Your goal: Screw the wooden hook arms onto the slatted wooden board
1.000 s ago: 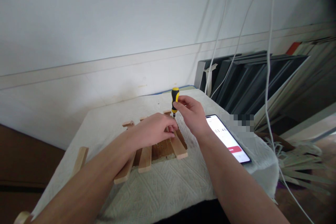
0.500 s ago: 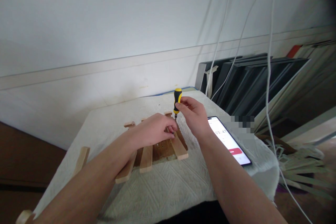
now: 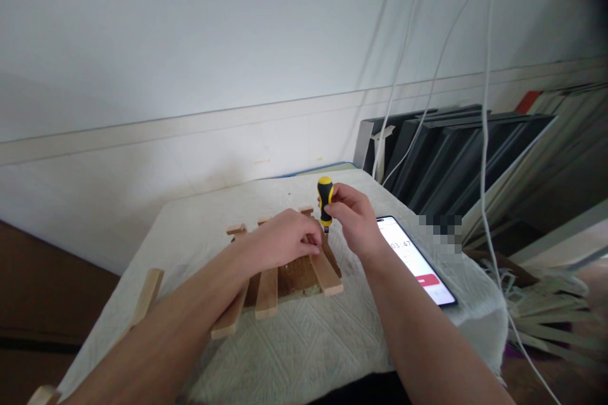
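Observation:
My right hand (image 3: 354, 215) grips a yellow and black screwdriver (image 3: 325, 199), held upright with its tip pointing down at the right-hand wooden strip. That pale strip (image 3: 327, 273) lies over a brown wooden board (image 3: 295, 278). My left hand (image 3: 297, 235) rests over the strip's upper part, fingers curled and pinched near the screwdriver tip; what they pinch, if anything, is hidden. Two more strips, one in the middle (image 3: 266, 293) and one to the left (image 3: 231, 316), lie across the board, partly covered by my left hand and forearm.
A phone (image 3: 418, 262) showing a timer lies right of my right forearm on the white cloth (image 3: 294, 348). Another wooden piece (image 3: 148, 294) sits at the left. White cables (image 3: 485, 139) hang at the right, before dark panels (image 3: 456, 152) leaning on the wall.
The screwdriver and my right hand sit slightly lower and farther right in the picture. The whole view has shifted a little; my left hand keeps its place at the strip.

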`<state>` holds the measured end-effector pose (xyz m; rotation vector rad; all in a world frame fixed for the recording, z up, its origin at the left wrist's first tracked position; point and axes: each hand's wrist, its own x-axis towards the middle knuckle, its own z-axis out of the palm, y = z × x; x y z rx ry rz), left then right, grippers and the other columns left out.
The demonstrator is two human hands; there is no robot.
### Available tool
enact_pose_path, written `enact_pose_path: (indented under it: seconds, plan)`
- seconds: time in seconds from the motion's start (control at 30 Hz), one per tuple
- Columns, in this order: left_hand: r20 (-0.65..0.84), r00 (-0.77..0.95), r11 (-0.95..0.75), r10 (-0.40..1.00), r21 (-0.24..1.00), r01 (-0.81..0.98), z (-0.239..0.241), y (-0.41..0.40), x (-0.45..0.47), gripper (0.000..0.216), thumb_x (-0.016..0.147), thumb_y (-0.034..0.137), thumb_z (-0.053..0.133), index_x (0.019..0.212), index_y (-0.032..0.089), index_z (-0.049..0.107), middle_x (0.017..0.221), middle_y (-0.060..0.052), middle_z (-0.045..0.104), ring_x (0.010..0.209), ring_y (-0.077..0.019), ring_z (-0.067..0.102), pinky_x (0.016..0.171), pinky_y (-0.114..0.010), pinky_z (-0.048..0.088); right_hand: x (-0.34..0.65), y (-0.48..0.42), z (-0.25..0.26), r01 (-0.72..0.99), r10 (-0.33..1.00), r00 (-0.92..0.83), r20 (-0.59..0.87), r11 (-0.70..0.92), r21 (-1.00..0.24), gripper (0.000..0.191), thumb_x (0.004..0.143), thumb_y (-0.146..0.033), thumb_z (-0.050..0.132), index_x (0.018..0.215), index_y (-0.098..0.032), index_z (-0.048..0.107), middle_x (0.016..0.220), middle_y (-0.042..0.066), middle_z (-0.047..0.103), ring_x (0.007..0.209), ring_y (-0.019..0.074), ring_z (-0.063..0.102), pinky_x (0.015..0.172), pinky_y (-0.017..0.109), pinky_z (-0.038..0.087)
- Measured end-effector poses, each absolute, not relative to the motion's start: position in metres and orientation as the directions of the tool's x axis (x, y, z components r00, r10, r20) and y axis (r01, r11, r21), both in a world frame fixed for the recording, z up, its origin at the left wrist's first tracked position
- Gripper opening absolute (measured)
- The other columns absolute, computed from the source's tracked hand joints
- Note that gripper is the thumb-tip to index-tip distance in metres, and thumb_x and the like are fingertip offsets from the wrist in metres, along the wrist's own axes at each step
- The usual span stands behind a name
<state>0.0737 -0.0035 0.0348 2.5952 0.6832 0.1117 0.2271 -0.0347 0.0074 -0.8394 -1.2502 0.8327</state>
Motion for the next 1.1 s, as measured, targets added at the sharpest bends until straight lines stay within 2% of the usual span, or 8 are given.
enact_pose_path:
  seconds: [0.2, 0.4, 0.63, 0.97, 1.1]
  plan:
    - [-0.05, 0.896, -0.818, 0.44, 0.389, 0.424, 0.04, -0.005, 0.073, 0.012, 0.08, 0.02, 0.059, 0.08, 0.018, 0.071, 0.08, -0.001, 0.07, 0.072, -0.0124, 0.061, 0.068, -0.023, 0.04, 0.227, -0.034, 0.006, -0.074, 0.89, 0.134, 0.436, 0.448, -0.891, 0.003, 0.065, -0.018, 0.054, 0.066, -0.02, 0.056, 0.062, -0.003, 0.05, 0.057, 0.0122, 0.044, 0.054, 0.026, 0.035]
    - [-0.076, 0.914, -0.82, 0.398, 0.417, 0.392, 0.048, -0.007, 0.07, 0.017, 0.081, 0.015, 0.055, 0.084, 0.02, 0.072, 0.083, -0.001, 0.07, 0.077, -0.0129, 0.062, 0.071, -0.024, 0.042, 0.227, -0.035, 0.006, -0.133, 0.892, 0.117, 0.437, 0.45, -0.883, 0.005, 0.064, -0.017, 0.054, 0.067, -0.019, 0.058, 0.061, -0.003, 0.052, 0.057, 0.012, 0.045, 0.054, 0.026, 0.036]
    - [-0.081, 0.885, -0.79, 0.459, 0.419, 0.448, 0.039, -0.003, 0.071, 0.015, 0.081, 0.019, 0.056, 0.083, 0.018, 0.071, 0.085, -0.002, 0.07, 0.078, -0.0134, 0.062, 0.072, -0.024, 0.043, 0.228, -0.035, 0.006, -0.167, 0.89, 0.045, 0.454, 0.455, -0.875, 0.008, 0.061, -0.015, 0.054, 0.066, -0.018, 0.059, 0.062, -0.003, 0.055, 0.058, 0.0113, 0.046, 0.055, 0.025, 0.038]
    - [-0.048, 0.865, -0.766, 0.5, 0.442, 0.468, 0.043, -0.006, 0.069, 0.009, 0.076, 0.015, 0.058, 0.074, 0.015, 0.067, 0.071, 0.0, 0.066, 0.064, -0.0112, 0.057, 0.06, -0.022, 0.039, 0.225, -0.037, 0.008, -0.184, 0.893, 0.087, 0.441, 0.449, -0.874, 0.008, 0.062, -0.015, 0.052, 0.066, -0.019, 0.058, 0.062, -0.003, 0.055, 0.056, 0.0104, 0.047, 0.054, 0.025, 0.04]
    - [-0.038, 0.866, -0.775, 0.499, 0.428, 0.465, 0.051, -0.009, 0.066, 0.013, 0.076, 0.012, 0.055, 0.071, 0.015, 0.067, 0.066, 0.0, 0.065, 0.058, -0.0102, 0.054, 0.056, -0.022, 0.036, 0.224, -0.037, 0.007, -0.202, 0.893, 0.064, 0.446, 0.45, -0.87, 0.008, 0.063, -0.014, 0.054, 0.067, -0.018, 0.059, 0.062, -0.003, 0.056, 0.056, 0.0101, 0.048, 0.055, 0.024, 0.04]
